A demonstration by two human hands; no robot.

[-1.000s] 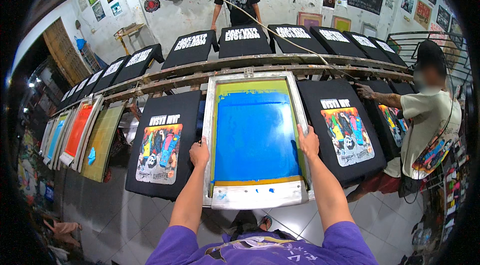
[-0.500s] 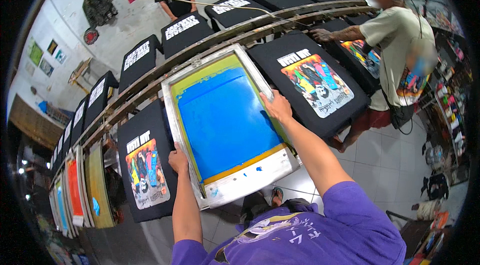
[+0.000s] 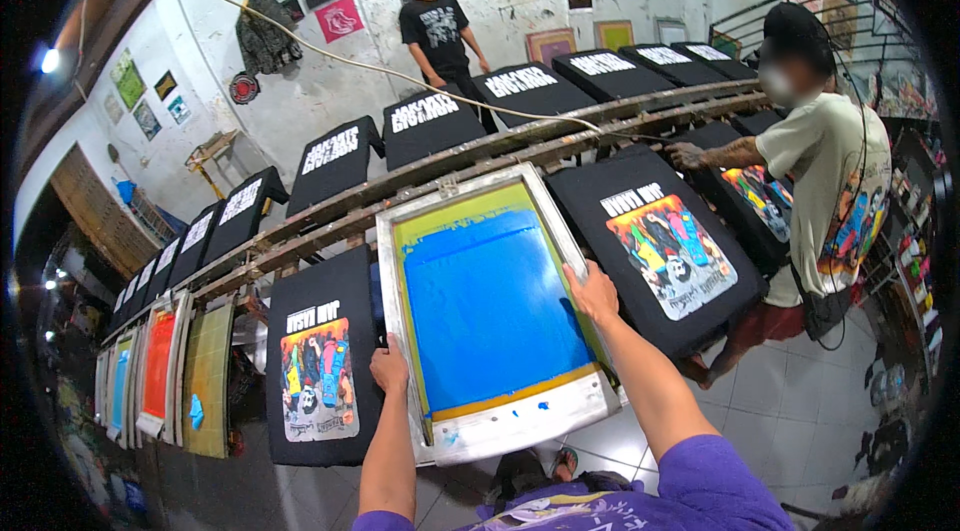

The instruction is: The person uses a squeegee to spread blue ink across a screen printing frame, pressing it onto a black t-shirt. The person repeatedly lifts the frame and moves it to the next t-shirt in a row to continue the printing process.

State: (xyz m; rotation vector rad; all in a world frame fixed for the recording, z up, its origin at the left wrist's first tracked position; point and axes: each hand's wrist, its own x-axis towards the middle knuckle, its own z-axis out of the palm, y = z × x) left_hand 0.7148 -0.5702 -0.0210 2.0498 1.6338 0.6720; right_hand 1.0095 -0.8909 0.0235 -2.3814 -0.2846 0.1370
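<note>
With left hand (image 3: 390,369) and right hand (image 3: 594,293) curled around opposite side rails (image 3: 398,281), holding the blue-coated screen frame (image 3: 492,306) between two printed black shirts (image 3: 318,371). Keeping the same grip as moments ago despite a swung view: seemingly steadying, not regripping. Reaching forward, right hand farther out.

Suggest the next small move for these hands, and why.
Probably raise the near edge of the frame slightly: the left hand and right hand hold its opposite sides, and its blue panel hides whatever lies beneath.
</note>
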